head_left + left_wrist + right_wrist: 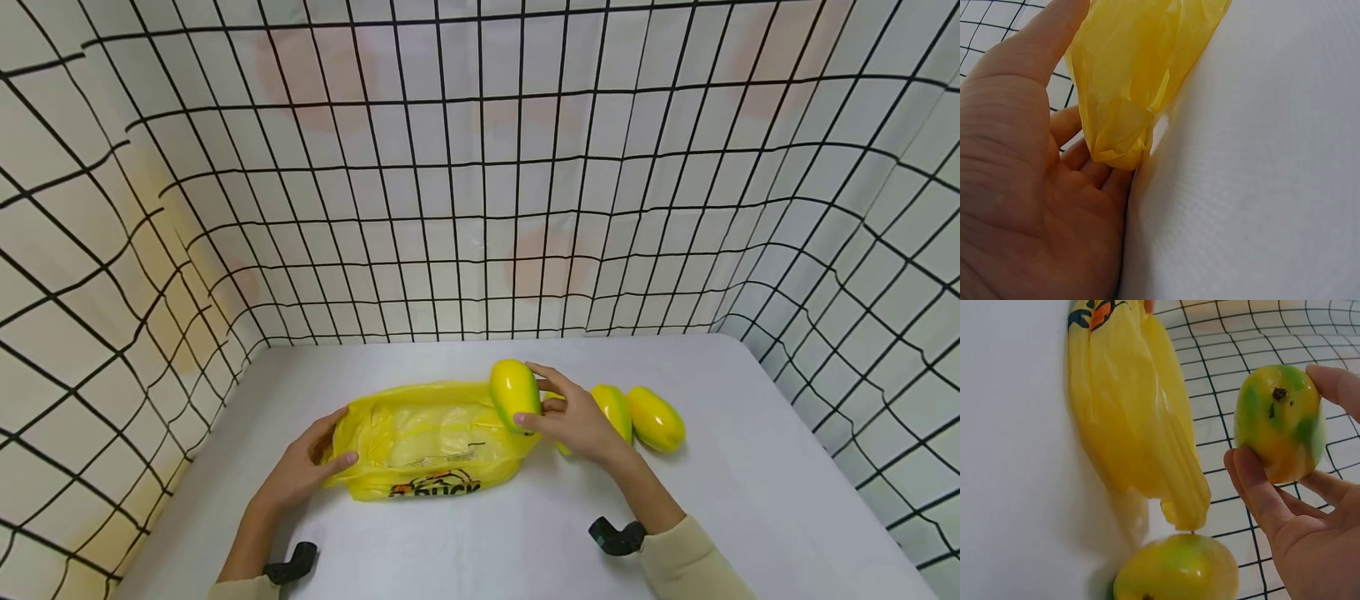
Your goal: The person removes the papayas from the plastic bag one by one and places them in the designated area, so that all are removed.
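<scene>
A yellow plastic bag (423, 437) with black print lies flat on the white table (465, 533). My left hand (307, 462) holds its left end, thumb over the plastic (1129, 81) and fingers beneath. My right hand (573, 417) grips a yellow-green mango (514, 393) just above the bag's right end; in the right wrist view that mango (1280, 422) sits between thumb and fingers, stem end showing. Two more mangoes (615, 410) (656, 418) lie on the table to the right of my right hand. One of them (1175, 569) shows below the bag (1129, 419).
Black wire grid walls (480, 208) backed with white sheeting close in the table at the back and both sides. Bare white tabletop lies in front of the bag and to the far right.
</scene>
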A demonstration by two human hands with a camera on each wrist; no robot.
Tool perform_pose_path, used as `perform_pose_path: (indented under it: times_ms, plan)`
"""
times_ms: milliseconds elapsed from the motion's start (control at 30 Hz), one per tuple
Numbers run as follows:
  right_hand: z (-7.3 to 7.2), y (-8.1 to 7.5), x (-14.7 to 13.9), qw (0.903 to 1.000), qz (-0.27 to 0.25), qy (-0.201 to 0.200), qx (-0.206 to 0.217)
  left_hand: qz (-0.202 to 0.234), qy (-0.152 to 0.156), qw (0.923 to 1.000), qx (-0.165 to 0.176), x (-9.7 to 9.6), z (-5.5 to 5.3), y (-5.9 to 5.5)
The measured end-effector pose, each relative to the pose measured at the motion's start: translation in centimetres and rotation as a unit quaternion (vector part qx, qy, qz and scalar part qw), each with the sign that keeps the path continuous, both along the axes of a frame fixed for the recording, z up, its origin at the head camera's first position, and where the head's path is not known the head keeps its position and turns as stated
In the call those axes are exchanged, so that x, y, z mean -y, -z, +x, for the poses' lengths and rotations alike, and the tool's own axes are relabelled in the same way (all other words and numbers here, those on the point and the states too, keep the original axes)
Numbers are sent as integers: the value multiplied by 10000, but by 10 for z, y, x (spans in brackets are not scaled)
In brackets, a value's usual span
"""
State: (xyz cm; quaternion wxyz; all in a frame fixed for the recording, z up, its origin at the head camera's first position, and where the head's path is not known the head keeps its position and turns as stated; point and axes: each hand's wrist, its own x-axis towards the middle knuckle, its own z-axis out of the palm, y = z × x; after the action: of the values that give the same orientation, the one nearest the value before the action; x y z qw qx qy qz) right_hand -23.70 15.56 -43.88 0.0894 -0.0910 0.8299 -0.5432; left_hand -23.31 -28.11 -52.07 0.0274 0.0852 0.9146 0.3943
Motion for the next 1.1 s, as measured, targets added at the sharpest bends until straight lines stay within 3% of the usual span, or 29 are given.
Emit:
perform_pose_path:
  times_ms: [300,633,1100]
  plan:
    - [3,-4,-26,9998,-114,141,-102,67,-20,10000,-29,-1,1,1]
    - [2,-9,-55,9991,233,278,-240,45,2,10000,-6,0,1,1]
    - [14,-16,-112,9957,563,617,-411,17,-17,10000,14,-1,1,0]
